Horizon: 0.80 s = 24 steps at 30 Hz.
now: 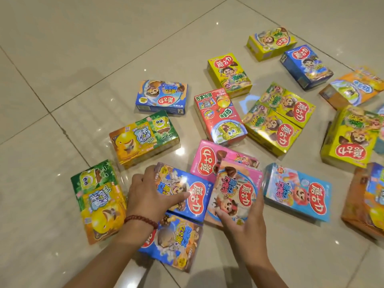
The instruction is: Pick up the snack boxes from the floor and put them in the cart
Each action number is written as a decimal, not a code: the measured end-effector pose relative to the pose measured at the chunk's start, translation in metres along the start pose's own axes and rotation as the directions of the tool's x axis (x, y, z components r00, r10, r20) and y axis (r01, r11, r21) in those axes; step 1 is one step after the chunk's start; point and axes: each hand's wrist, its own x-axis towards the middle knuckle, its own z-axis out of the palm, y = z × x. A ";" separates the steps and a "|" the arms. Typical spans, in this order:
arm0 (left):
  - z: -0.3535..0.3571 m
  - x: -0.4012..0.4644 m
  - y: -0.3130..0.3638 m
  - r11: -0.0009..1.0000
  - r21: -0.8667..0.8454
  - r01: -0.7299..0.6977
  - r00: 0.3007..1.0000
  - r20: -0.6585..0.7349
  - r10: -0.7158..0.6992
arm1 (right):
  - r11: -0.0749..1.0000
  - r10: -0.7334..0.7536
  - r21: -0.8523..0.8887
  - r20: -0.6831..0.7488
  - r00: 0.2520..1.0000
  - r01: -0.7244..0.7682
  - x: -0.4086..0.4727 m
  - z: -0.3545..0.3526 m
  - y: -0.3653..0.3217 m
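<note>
- glossy beige floor tiles (62, 80), snack boxes scattered flat and face-up across them — no cart in view
- left hand (149, 196) curls over the blue box (187, 192), fingers on its far edge, likely to lift it
- right hand (245, 213) clamps the pink box (234, 190), tilted up off its neighbours
</note>
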 end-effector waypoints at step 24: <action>-0.280 -0.160 0.145 0.655 -0.731 -0.191 0.981 -0.170 0.096 | 0.980 -0.189 0.083 0.138 0.972 0.179 -0.112 -0.122 -0.317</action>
